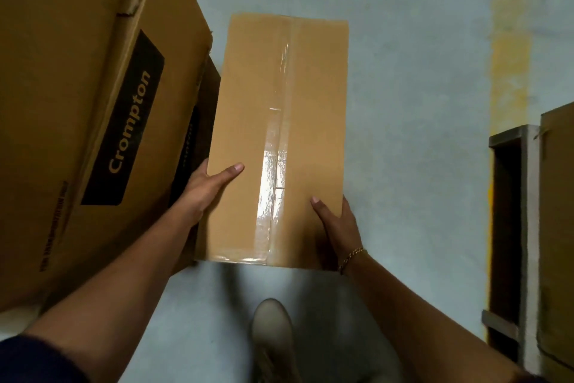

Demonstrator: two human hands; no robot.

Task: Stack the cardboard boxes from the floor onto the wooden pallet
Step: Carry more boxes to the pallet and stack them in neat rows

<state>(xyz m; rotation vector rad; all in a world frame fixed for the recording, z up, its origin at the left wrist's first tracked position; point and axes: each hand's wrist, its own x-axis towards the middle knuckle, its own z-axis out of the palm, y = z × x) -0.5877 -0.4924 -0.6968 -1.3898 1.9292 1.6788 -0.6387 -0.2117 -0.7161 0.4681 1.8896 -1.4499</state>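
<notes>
A plain cardboard box (248, 140), long and narrow, fills the centre of the view. It is held above the floor (419, 72) with its long axis running from 6 to 12 o'clock. Glossy clear tape seals the top seam along its whole length. The left hand (202, 193) and right hand (337, 221) grip its long sides near the 6 o'clock end, thumbs lying on top. At 9 o'clock, just beside it, stands a much larger closed Crompton box (77, 103) with a black printed label. At 3 o'clock, well apart, the wooden pallet (525, 227) shows grey slats, and another cardboard box (559, 211) overlaps its right side.
</notes>
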